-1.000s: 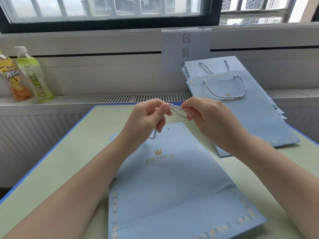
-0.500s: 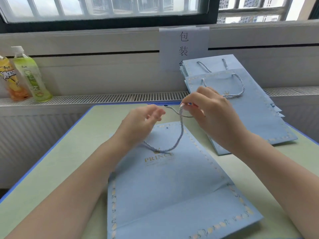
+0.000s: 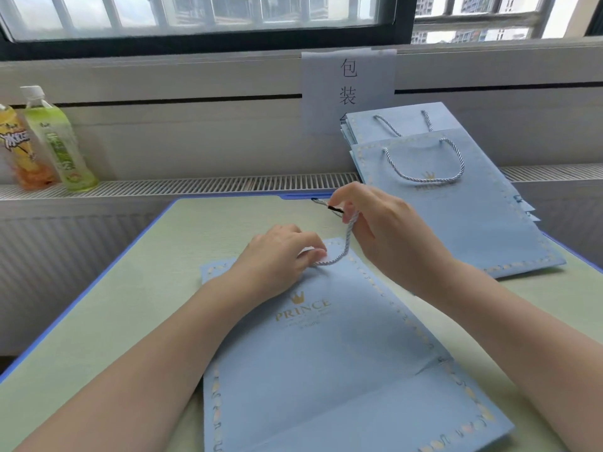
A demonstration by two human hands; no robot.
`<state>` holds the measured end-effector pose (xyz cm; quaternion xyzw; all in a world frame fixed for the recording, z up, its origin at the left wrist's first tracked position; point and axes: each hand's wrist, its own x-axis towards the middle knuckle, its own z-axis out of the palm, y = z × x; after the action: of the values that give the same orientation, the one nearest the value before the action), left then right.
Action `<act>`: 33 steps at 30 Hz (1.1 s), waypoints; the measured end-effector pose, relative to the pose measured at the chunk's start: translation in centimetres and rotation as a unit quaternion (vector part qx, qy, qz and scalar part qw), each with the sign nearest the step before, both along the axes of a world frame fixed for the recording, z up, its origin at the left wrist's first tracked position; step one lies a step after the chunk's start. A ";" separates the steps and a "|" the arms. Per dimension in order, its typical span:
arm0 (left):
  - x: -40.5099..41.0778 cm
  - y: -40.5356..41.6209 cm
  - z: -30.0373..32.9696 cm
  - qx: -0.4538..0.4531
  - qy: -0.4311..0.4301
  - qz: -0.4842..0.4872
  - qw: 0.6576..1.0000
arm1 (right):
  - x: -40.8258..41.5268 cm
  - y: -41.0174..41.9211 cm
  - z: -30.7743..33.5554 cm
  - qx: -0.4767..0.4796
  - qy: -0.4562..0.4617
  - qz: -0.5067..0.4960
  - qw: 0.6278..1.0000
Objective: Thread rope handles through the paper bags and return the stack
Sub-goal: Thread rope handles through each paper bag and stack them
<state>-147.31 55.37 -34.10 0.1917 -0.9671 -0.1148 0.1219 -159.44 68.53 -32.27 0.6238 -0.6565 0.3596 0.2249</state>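
Observation:
A flat light-blue paper bag [image 3: 326, 360] printed PRINCE lies on the green table in front of me. A blue-and-white twisted rope [image 3: 346, 241] with a black tip curves from my right hand down to my left. My left hand [image 3: 280, 259] rests on the bag's top edge and pinches the rope's lower end there. My right hand [image 3: 378, 230] is raised above the bag's top right corner and pinches the rope near its black tip. At the back right, a stack of blue bags [image 3: 456, 203] with rope handles leans against the wall.
Two drink bottles, one green [image 3: 57, 141] and one orange [image 3: 23, 151], stand on the radiator ledge at the left. A paper sign [image 3: 349, 86] with Chinese characters hangs on the wall behind the stack. The green table [image 3: 137, 288] has a blue edge.
My left hand has dropped from mid-air onto the bag's top edge with the rope end. My right hand drew apart to the right, stretching the rope out between them.

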 end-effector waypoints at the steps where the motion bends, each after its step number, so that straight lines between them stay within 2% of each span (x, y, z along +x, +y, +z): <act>1: -0.1 0.0 0.0 0.015 0.013 -0.008 1.000 | 0.0 -0.1 -0.2 0.007 0.012 0.007 1.000; 7: 0.2 -0.6 0.4 0.045 0.020 0.029 0.998 | -0.3 -0.5 -0.6 0.029 0.005 -0.009 1.000; 10: 0.3 0.1 0.5 0.018 0.003 0.055 0.998 | -0.1 -0.7 -1.0 0.052 -0.007 -0.018 0.998; 15: 0.3 0.3 0.6 -0.017 -0.021 0.074 0.997 | 0.3 -0.4 -1.8 0.193 0.007 -0.061 0.979; 17: 0.3 -0.2 0.7 0.024 -0.017 0.079 0.996 | 0.5 -0.1 -1.7 0.229 -0.003 -0.069 0.971; 20: 0.5 -0.4 1.2 0.135 0.001 0.072 0.988 | 0.7 0.2 -1.4 0.235 -0.023 -0.054 0.970; 24: 1.2 -0.7 2.1 0.169 -0.081 0.052 0.981 | 0.8 -0.1 -1.6 0.243 -0.029 -0.041 0.969; 27: 1.8 -0.9 2.7 0.211 -0.099 0.056 0.971 | 0.8 -0.2 -1.6 0.246 -0.028 -0.027 0.968; 30: 1.6 -0.5 2.7 0.215 -0.075 0.059 0.972 | 0.7 -0.1 -1.6 0.225 -0.024 -0.027 0.974; 33: 1.1 -0.1 2.3 0.233 -0.013 0.055 0.971 | 0.8 -0.2 -1.4 0.199 -0.020 -0.025 0.979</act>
<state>-146.17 55.29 -31.78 0.2687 -0.9034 -0.3273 0.0678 -158.61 68.32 -33.70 0.6320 -0.7348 0.2280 0.0925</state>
